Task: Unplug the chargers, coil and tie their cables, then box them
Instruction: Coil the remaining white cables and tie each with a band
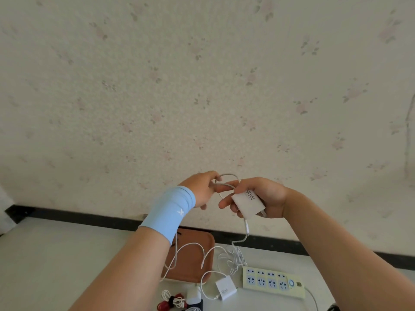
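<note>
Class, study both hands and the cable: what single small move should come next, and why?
Probably the left hand draws up another loop of the cable and lays it beside the white charger that the right hand grips. Only one small loop is gathered between the hands; the rest hangs slack down to the table.

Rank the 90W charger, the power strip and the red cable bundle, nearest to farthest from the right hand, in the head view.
1. 90W charger: held in the right hand.
2. Power strip: lying below it.
3. Red cable bundle: bottom edge, leftward.
</note>
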Tool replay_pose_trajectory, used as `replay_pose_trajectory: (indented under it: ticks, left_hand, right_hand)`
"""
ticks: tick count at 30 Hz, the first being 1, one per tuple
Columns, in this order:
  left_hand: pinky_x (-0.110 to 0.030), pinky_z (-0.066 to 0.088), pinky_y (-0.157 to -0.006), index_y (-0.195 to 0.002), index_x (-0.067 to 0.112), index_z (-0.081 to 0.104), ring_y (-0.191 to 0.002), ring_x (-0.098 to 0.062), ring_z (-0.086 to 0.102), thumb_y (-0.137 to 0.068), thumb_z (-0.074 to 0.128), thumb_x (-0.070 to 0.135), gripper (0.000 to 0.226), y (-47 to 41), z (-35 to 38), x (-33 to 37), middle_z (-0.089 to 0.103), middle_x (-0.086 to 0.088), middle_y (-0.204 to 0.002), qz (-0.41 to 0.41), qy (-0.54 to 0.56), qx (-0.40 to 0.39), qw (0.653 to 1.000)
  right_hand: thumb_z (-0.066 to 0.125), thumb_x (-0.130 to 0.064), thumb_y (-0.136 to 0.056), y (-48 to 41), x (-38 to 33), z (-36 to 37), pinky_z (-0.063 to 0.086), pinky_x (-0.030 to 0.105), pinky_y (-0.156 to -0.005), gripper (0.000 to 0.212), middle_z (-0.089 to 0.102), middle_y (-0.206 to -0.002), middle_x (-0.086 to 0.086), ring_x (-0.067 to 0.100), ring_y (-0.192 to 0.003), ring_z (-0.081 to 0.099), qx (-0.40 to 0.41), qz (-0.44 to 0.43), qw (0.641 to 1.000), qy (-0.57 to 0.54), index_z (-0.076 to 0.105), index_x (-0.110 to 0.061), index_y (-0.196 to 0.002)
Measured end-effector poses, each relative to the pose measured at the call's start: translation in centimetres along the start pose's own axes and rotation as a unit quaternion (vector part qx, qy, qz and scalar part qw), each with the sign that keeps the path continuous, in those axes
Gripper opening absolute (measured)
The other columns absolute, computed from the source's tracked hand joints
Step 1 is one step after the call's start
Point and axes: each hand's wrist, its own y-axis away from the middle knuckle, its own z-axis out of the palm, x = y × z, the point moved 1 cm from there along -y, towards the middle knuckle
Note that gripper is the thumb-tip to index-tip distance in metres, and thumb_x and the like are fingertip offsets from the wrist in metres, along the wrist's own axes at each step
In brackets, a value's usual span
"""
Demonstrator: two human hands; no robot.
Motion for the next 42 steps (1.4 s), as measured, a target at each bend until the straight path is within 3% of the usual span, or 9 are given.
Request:
replay_pose_trajectory:
  ticks: [6, 9, 12, 14, 17, 23, 29, 35, 42]
  left_hand:
    - [-0.026, 0.047, -0.059, -0.13, 0.034, 0.058, -0.069, -0.014, 0.06, -0.106, 0.034, 0.021, 0.037, -0.8, -1.9, -1.4, 0.059, 0.006, -0.121, 0.019, -0.02, 0.052, 0.998]
    - [-0.03, 0.051, -0.081, -0.136, 0.037, 0.053, -0.093, -0.021, 0.063, -0.103, 0.035, 0.013, 0.045, -0.6, -1.3, -1.4, 0.047, 0.002, -0.136, 0.028, -0.054, 0.001, 0.998]
    - [-0.034, 0.047, -0.091, -0.105, 0.032, 0.066, -0.112, -0.022, 0.059, -0.095, 0.035, 0.002, 0.044, -0.1, -1.5, -0.8, 0.058, 0.005, -0.129, 0.034, 0.0, 0.003, 0.999]
    - [-0.036, 0.05, -0.084, -0.084, 0.021, 0.063, -0.093, -0.022, 0.065, -0.089, 0.036, 0.001, 0.034, 0.1, -1.8, -0.5, 0.073, 0.003, -0.096, 0.024, 0.07, 0.004, 0.997]
    - [-0.035, 0.044, -0.065, -0.067, 0.016, 0.054, -0.066, -0.022, 0.048, -0.082, 0.043, 0.015, 0.018, 0.6, -2.5, -0.3, 0.052, -0.003, -0.066, 0.03, 0.095, 0.021, 0.995]
    - [-0.019, 0.03, -0.049, -0.058, 0.017, 0.058, -0.049, -0.01, 0.032, -0.088, 0.058, 0.044, 0.04, 1.6, -4.6, -0.3, 0.037, 0.008, -0.052, 0.078, 0.155, 0.011, 0.985]
    - [-0.034, 0.05, -0.084, -0.071, 0.032, 0.075, -0.085, -0.022, 0.064, -0.092, 0.063, 0.04, 0.025, 1.5, -4.0, 0.3, 0.072, -0.002, -0.084, 0.1, 0.044, -0.013, 0.994]
    - [-0.01, 0.04, -0.066, -0.097, 0.021, 0.077, -0.059, 0.016, 0.053, -0.097, 0.059, 0.029, 0.02, 1.9, -4.4, 0.8, 0.067, 0.017, -0.081, 0.093, 0.053, -0.014, 0.994]
    - [-0.02, 0.042, -0.057, -0.073, 0.017, 0.07, -0.045, -0.011, 0.045, -0.091, 0.062, 0.047, 0.036, 2.1, -4.2, 0.4, 0.05, 0.007, -0.049, 0.012, 0.073, -0.06, 0.995]
  right_hand:
    - [0.059, -0.012, -0.078, -0.1, 0.3, 0.1, 0.051, 0.05, -0.092, 0.031, 0.066, -0.091, 0.019, 0.031, -0.08, 0.062, 0.014, 0.003, 1.0, -0.013, 0.065, -0.005, -0.108]
    - [0.062, -0.018, -0.082, 0.1, 0.0, 0.5, 0.051, 0.044, -0.087, 0.013, 0.067, -0.087, 0.017, 0.032, -0.076, 0.065, 0.033, -0.017, 0.999, 0.015, 0.065, -0.007, -0.089]
    - [0.055, -0.029, -0.1, 0.5, -0.4, 1.0, 0.055, 0.03, -0.074, 0.027, 0.073, -0.098, 0.019, 0.029, -0.084, 0.07, 0.056, -0.024, 0.996, 0.064, 0.062, -0.008, -0.085]
    - [0.051, -0.028, -0.104, 0.7, -0.6, 1.4, 0.056, 0.031, -0.084, 0.03, 0.074, -0.113, 0.017, 0.025, -0.096, 0.071, 0.043, -0.038, 0.995, 0.086, 0.063, -0.006, -0.087]
    - [0.052, -0.031, -0.104, 0.8, -0.8, 1.8, 0.053, 0.033, -0.089, 0.028, 0.076, -0.115, 0.001, 0.018, -0.098, 0.07, 0.057, -0.055, 0.972, 0.221, 0.072, -0.011, -0.106]
    - [0.034, -0.06, -0.101, 1.1, -0.9, 3.1, 0.051, 0.033, -0.069, 0.045, 0.073, -0.089, 0.006, 0.018, -0.074, 0.065, 0.061, -0.086, 0.953, 0.285, 0.064, -0.03, -0.117]
    - [0.044, -0.012, -0.105, 0.9, -0.4, 2.8, 0.05, 0.025, -0.094, 0.027, 0.077, -0.102, 0.005, 0.018, -0.108, 0.069, 0.005, -0.057, 0.952, 0.3, 0.069, -0.017, -0.096]
    - [0.042, 0.003, -0.101, 0.5, 0.0, 2.4, 0.052, 0.031, -0.091, 0.03, 0.066, -0.071, 0.006, 0.029, -0.103, 0.072, 0.04, -0.102, 0.978, 0.179, 0.07, -0.007, -0.107]
    - [0.044, -0.012, -0.075, 1.3, -1.0, 1.5, 0.05, 0.036, -0.073, 0.015, 0.035, -0.048, 0.004, 0.031, -0.062, 0.06, 0.097, -0.125, 0.98, 0.123, 0.055, -0.014, -0.064]
